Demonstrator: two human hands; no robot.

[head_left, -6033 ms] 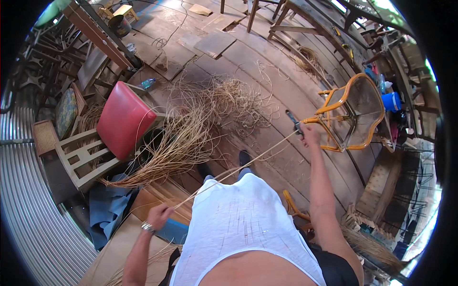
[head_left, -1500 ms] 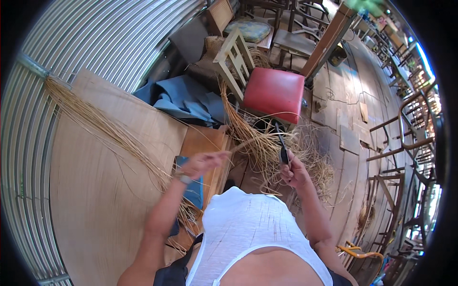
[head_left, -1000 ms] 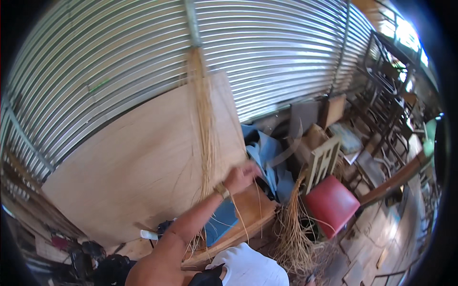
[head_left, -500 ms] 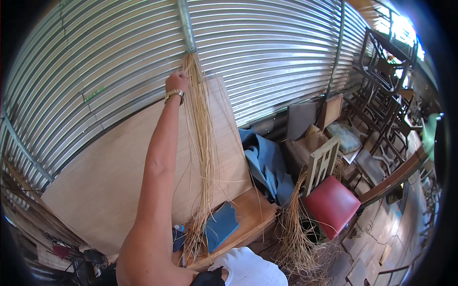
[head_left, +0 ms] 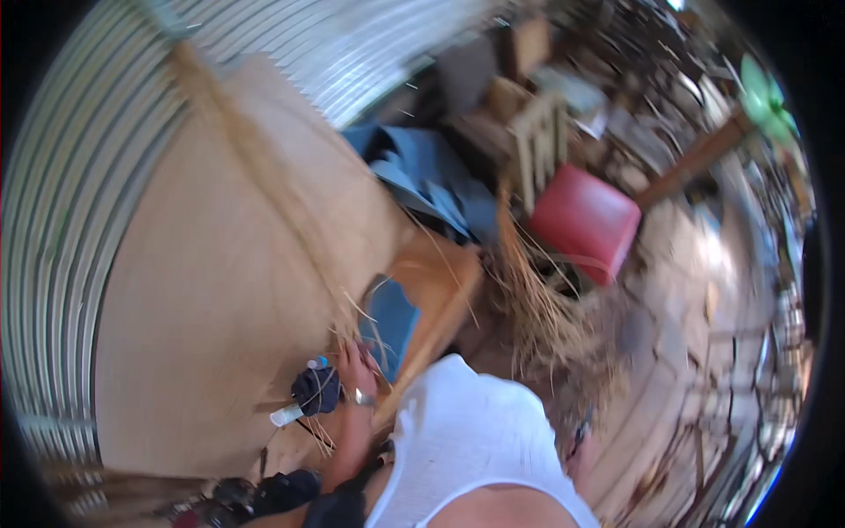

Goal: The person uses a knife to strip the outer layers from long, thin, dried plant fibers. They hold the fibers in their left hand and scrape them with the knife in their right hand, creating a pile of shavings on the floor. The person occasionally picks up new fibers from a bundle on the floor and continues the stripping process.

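A bundle of long, dry, straw-coloured strands (head_left: 255, 158) hangs from a post on the corrugated wall and runs down across a pale wooden board (head_left: 220, 290). My left hand (head_left: 356, 368), with a watch at its wrist, is at the bundle's lower end, its fingers closed round the strands. Beside it are a dark blue bundled thing (head_left: 316, 390) and a blue sheet (head_left: 392, 321). What looks like my right hand (head_left: 578, 459) shows low beside my white top; a small dark thing is next to it. Blur hides its fingers.
Right of the wooden ledge (head_left: 440, 308) another strand bundle (head_left: 532, 299) hangs by a chair with a red seat (head_left: 585, 220). Blue sheeting (head_left: 431, 180) lies behind the ledge. Stacked furniture and scraps fill the far right. A green shiny object (head_left: 764, 99) tops a brown beam.
My left hand has come down from the top of the strand bundle to its lower end. The view has swung down and right, blurring the picture. My right hand has come into view.
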